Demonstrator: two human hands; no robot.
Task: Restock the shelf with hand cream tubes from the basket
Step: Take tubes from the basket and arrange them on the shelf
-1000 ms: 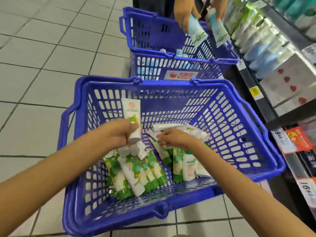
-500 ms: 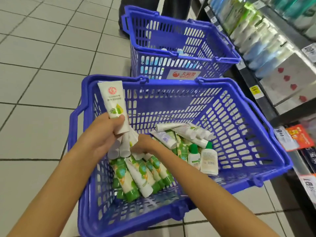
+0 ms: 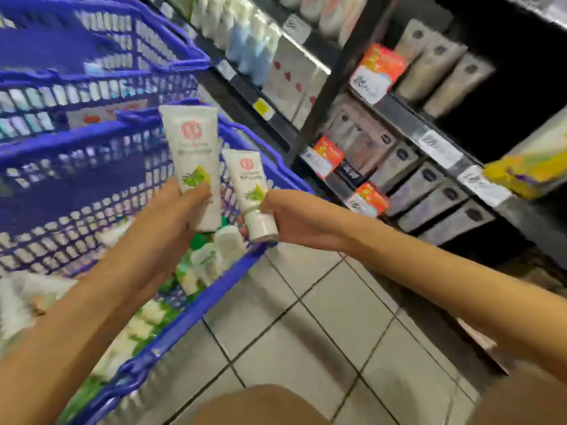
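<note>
Obs., left to right.

Blue basket [image 3: 190,320]: on the floor, far left. Plenty of green-and-white tubes [image 3: 208,262] are in it, blurred. A second blue basket [image 3: 92,84] stands behind.

Left hand [image 3: 165,222]: fingers curled round the lower half of a white hand cream tube [image 3: 191,154], thumb across its front. Tube upright, cap down. White caps show just below the hand; cannot tell whether it holds those too.

Right hand [image 3: 294,216]: fingers closed round the cap end of a smaller tube [image 3: 250,182], also cap down, just beside the first.

Shelf [image 3: 408,118]: right of the hands, dark, with rows of grey packs and price tags [image 3: 438,148]. Neither tube is touching it.

Change: half a second ago both hands were low inside the basket, the right one empty among the stock. Now both are raised over the basket's right rim, each with a tube, and the view has swung to the shelf.

Reading: the pick looks done and the carry to the shelf is under way. The slot for these tubes is not evident, and restocking is far from finished.
</note>
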